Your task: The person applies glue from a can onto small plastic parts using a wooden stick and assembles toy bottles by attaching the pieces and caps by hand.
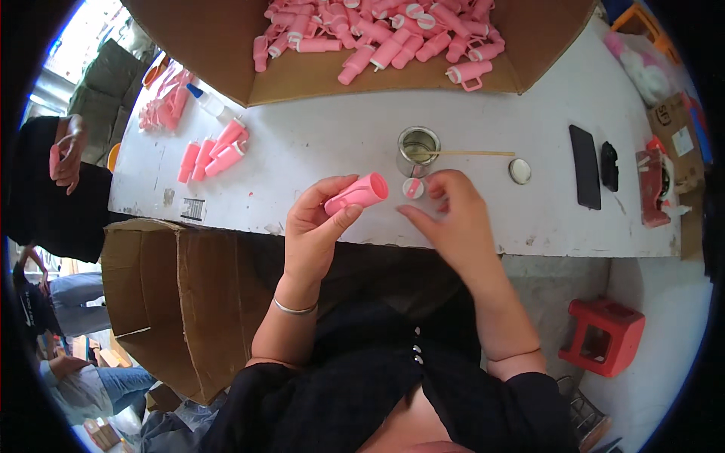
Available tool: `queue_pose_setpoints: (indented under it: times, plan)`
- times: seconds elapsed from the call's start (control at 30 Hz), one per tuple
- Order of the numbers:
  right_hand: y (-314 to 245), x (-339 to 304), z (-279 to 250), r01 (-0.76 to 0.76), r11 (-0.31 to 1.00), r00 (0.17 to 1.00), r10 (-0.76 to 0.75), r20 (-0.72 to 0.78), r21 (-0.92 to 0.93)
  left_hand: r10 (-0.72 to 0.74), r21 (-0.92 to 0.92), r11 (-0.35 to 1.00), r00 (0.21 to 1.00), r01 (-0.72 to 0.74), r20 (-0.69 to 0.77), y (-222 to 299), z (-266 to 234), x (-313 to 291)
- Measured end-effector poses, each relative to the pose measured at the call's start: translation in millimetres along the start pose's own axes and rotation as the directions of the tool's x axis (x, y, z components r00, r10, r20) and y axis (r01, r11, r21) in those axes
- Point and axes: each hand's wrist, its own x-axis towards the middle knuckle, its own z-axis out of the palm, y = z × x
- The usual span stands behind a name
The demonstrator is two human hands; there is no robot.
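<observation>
My left hand grips a small pink toy tumbler above the table's near edge, its round mouth tilted up toward the right. Beside it, my right hand has thumb and fingers apart with nothing seen between them. Close to those fingertips is a small white lid with a pink mark; whether a finger touches it I cannot tell. Just beyond stands a metal tin, and a thin wooden stick reaches out of it to the right.
A large cardboard box heaped with pink tumblers fills the far side. Several finished tumblers and a blue-capped bottle lie left. Rightward are a round metal lid and black phone. Another person's hand shows far left.
</observation>
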Motion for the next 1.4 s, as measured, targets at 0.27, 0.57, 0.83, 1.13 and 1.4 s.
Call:
queue_pose_setpoints:
  times: [0.27, 0.57, 0.83, 1.13, 1.4]
  plan:
    - [3, -12, 3, 0.019, 0.965, 0.999, -0.031, 0.043, 0.263, -0.079, -0.038, 0.996, 0.997, 0.079, 0.015, 10, 7, -6]
    - [-15, -8, -33, 0.288, 0.907, 0.929, -0.343, 0.142, 0.307, -0.224, -0.092, 0.967, 0.964, 0.238, 0.14, 16, 15, -14]
    - [-15, -3, -53, 0.348, 0.89, 0.873, -0.422, 0.246, 0.293, -0.311, -0.078, 0.938, 0.919, 0.338, 0.243, 24, 20, -11]
    - [-12, -3, -62, 0.47, 0.861, 0.827, -0.507, 0.242, 0.197, -0.36, -0.127, 0.909, 0.901, 0.397, 0.243, 22, 30, -12]
    - [-2, -16, -57, 0.179, 0.95, 0.92, -0.253, 0.299, 0.254, 0.104, 0.304, 0.929, 0.939, -0.209, 0.327, 20, 39, -18]
